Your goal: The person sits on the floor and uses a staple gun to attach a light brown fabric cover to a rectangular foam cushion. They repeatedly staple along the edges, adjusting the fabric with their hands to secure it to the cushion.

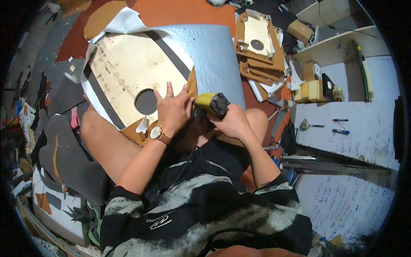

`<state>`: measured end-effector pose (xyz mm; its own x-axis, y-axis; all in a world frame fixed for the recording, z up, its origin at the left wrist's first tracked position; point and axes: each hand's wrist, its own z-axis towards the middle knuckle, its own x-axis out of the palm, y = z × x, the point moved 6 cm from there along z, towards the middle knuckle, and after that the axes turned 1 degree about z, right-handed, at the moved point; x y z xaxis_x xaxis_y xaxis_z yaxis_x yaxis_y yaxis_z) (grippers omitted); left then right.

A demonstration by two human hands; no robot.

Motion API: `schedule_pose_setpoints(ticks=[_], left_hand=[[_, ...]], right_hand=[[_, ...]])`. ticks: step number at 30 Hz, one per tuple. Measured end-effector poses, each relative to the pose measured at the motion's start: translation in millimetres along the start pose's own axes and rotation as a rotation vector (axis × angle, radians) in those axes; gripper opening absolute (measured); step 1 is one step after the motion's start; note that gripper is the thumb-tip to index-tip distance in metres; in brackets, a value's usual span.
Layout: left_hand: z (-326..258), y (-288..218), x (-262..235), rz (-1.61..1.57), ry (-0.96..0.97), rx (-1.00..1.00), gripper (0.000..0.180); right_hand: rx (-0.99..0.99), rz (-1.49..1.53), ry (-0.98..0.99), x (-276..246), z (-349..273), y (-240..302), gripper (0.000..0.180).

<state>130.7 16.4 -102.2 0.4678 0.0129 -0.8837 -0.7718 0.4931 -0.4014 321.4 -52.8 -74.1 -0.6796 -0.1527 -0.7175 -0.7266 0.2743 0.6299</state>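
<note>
Right hand point(233, 122) grip is wrapped around the yellow staple gun point(212, 104). Left hand point(172, 109) lies spread on the plywood seat panel point(128, 73) across the lap, near the nozzle. Hazard: a fastener could strike those fingers or the panel could shift.

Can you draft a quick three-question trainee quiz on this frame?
1. True or false: the right hand grips a yellow-and-black power tool.
2. Where does the left hand rest? A) on the flat board with a round hole B) on the stack of tan pieces C) on the white shelf
3. What is worn on the left wrist?

Key: 1 true; 2 A; 3 a wristwatch.
</note>
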Motion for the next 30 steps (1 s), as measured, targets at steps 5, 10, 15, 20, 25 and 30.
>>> schedule_pose_setpoints(ticks=[5,10,15,20,25,30], left_hand=[[38,25,3,-0.098,-0.024,-0.14,0.025],[37,57,-14,-0.365,-0.275,-0.238,0.033],[24,17,1,-0.098,-0.029,-0.177,0.047],[37,14,9,0.045,-0.095,-0.166,0.037],[49,16,6,0.161,-0.078,-0.12,0.027],[51,24,11,0.164,-0.056,-0.109,0.027]], right_hand=[[-0.097,0.433,-0.108,-7,4,-17,0.043],[0.069,0.53,-0.16,-12,13,-37,0.048],[0.023,0.467,-0.054,6,14,-54,0.052],[0.047,0.454,0.073,10,10,-33,0.056],[0.038,0.428,-0.006,13,18,-55,0.052],[0.022,0.339,-0.033,-5,33,-39,0.049]])
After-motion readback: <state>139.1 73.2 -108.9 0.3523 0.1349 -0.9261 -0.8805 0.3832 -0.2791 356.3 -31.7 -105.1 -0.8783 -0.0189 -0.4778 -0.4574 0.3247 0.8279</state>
